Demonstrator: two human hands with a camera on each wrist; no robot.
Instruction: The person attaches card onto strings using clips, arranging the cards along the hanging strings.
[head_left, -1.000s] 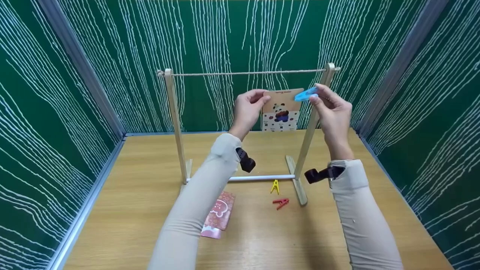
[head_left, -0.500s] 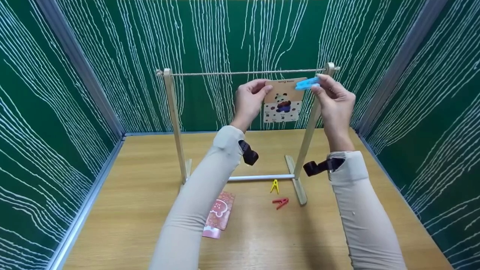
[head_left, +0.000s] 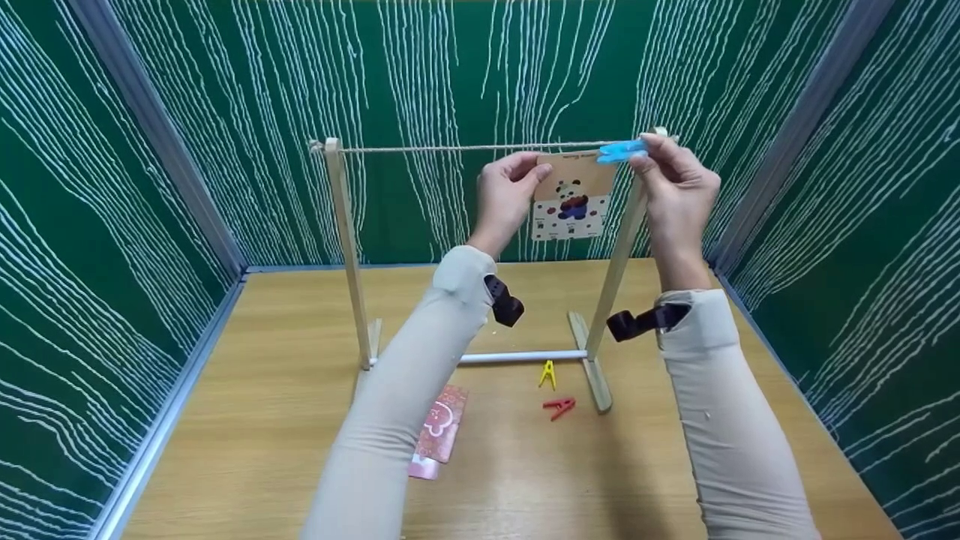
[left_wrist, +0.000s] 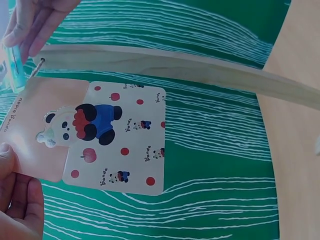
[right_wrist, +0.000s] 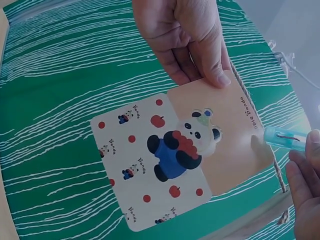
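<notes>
My left hand (head_left: 506, 199) pinches the upper left edge of a card (head_left: 570, 206) printed with a panda, peach above and white below. The card hangs upright just under a thin rope (head_left: 450, 148) strung between two wooden posts. Between the thumb and fingers of my right hand (head_left: 681, 195) is a blue clothespin (head_left: 621, 151), held level at the card's upper right corner. In the right wrist view the tip of the clothespin (right_wrist: 285, 137) meets the card's top edge at the rope; whether it clamps both I cannot tell.
The frame's left post (head_left: 347, 255) and right post (head_left: 621, 262) stand on the wooden table, joined low by a white bar (head_left: 525, 356). A yellow clothespin (head_left: 548, 374), a red clothespin (head_left: 559, 408) and a pink-red card (head_left: 445, 431) over another lie in front.
Both hands have risen and shifted slightly right, bringing the panda card up to the rope. The blue clothespin has come up to rope height and turned more level.
</notes>
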